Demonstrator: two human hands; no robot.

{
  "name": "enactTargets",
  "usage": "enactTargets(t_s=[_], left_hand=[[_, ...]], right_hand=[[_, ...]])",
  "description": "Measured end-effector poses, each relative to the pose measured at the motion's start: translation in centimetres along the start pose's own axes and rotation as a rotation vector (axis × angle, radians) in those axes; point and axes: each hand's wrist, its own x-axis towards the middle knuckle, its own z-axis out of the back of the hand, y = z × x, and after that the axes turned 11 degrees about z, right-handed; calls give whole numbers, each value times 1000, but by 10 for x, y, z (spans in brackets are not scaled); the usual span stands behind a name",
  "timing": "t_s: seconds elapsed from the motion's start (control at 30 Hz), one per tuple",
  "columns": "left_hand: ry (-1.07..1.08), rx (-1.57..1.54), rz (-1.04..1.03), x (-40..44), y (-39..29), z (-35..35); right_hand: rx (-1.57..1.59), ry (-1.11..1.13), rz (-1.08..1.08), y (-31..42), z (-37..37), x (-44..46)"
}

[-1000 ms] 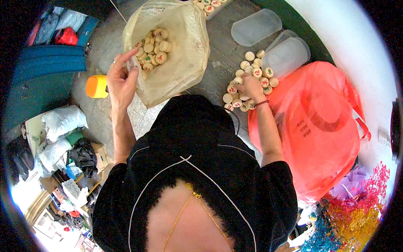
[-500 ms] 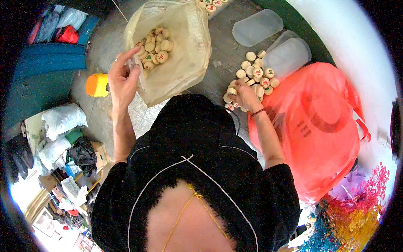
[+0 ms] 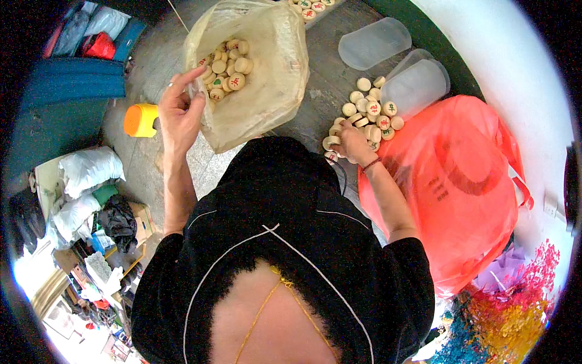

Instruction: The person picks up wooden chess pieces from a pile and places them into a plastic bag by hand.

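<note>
My left hand (image 3: 183, 115) pinches the rim of a cloudy, yellowish plastic bag (image 3: 276, 76), holding its mouth wide. Inside the bag lies a heap of round wooden Chinese chess pieces (image 3: 227, 70), some showing red or green characters. On the right, my right hand (image 3: 356, 144) is down at a loose pile of the same pieces (image 3: 373, 108), fingers curled against pieces at the pile's near left edge. My palm hides part of the pile, so how many pieces are in the grip cannot be seen.
Translucent plastic sheets (image 3: 374, 42) lie beyond the pile. A tray of chess pieces (image 3: 312, 7) shows at the top. A large red plastic bag (image 3: 442, 188) bulges beside my right forearm. To the left are a yellow container (image 3: 140, 121) and white bags (image 3: 91, 171).
My right hand has shifted slightly down and left at the pile's edge, its fingers now closer round the pieces. The left hand keeps its hold on the bag rim.
</note>
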Motion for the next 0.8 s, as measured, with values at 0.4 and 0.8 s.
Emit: enactTargets(t_s=[0.4, 0.8], left_hand=[[-57, 19, -75, 4, 0, -3], [-85, 44, -72, -6, 0, 0]], right_hand=[[1231, -661, 37, 29, 84, 4], [163, -665, 524, 128, 105, 160]])
